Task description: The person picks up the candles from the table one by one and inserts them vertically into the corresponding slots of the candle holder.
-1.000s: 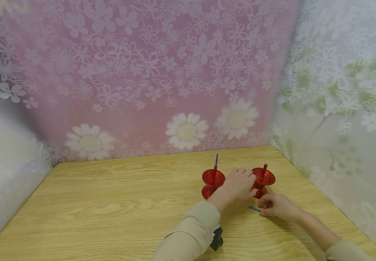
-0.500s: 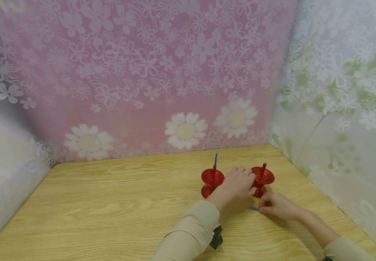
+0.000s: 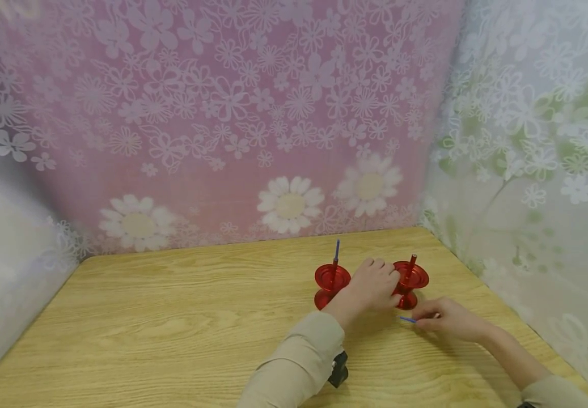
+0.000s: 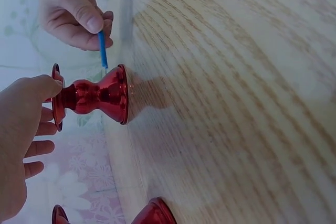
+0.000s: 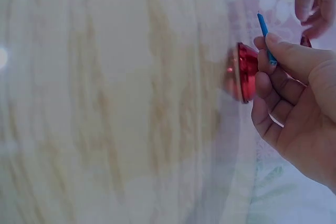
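Two shiny red candle holders stand side by side on the table. My left hand (image 3: 373, 285) is at the right candle holder (image 3: 416, 276), thumb and fingers gripping its upper dish; the thumb on the rim shows in the left wrist view, with the waisted stem (image 4: 84, 97) below. This holder's upright tube has no candle in it. In front of its base, my right hand (image 3: 449, 320) pinches a thin blue candle (image 5: 264, 30) between thumb and fingertips, wick end pointing away from the palm. The left candle holder (image 3: 333, 276) carries an upright blue candle (image 3: 337, 249); my left wrist partly covers its side.
The wooden table (image 3: 171, 328) extends widely to the left. A pink flowered backdrop (image 3: 222, 141) rises behind it, and a pale leafy panel (image 3: 538, 226) borders the right side. A black device (image 3: 338, 371) is strapped at my left wrist.
My right hand has shifted a little to the right with the blue candle, and its fingers have changed their hold slightly. The left hand and both candle holders stay in place.
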Tool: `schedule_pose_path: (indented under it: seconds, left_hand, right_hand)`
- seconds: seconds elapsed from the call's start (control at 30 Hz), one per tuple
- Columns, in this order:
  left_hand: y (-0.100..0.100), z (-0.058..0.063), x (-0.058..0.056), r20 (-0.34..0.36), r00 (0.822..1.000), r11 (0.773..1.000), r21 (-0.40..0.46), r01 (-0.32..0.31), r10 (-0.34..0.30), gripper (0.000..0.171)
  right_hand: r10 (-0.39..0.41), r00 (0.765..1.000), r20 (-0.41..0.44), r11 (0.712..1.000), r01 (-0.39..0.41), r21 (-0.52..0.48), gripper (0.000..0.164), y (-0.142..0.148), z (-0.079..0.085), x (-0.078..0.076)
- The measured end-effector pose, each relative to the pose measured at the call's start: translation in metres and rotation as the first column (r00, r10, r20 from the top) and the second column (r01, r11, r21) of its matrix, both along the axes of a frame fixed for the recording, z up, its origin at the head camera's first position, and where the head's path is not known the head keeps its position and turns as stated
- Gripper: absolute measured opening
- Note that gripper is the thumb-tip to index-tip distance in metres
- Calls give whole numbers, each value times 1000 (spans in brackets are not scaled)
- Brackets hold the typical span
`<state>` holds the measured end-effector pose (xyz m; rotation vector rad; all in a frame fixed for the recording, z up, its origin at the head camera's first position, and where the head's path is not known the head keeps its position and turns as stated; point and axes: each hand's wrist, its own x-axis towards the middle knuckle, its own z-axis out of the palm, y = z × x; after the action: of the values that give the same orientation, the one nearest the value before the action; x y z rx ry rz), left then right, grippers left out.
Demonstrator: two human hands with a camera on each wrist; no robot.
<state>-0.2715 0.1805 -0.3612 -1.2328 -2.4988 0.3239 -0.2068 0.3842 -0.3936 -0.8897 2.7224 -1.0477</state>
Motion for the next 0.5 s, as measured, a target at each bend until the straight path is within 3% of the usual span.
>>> schedule_pose_path:
  seconds: [0.23, 0.5]
  left_hand:
    - [1, 0, 1, 1, 1000, 1000, 22, -14, 14, 31]
    - [3, 0, 3, 14, 1000, 999, 31, -23, 22, 31]
  right_hand:
    - [-49, 994, 99, 997, 54, -52, 18, 12, 12, 4]
    - [-284, 954, 100, 957, 288, -33, 23, 23, 30, 9]
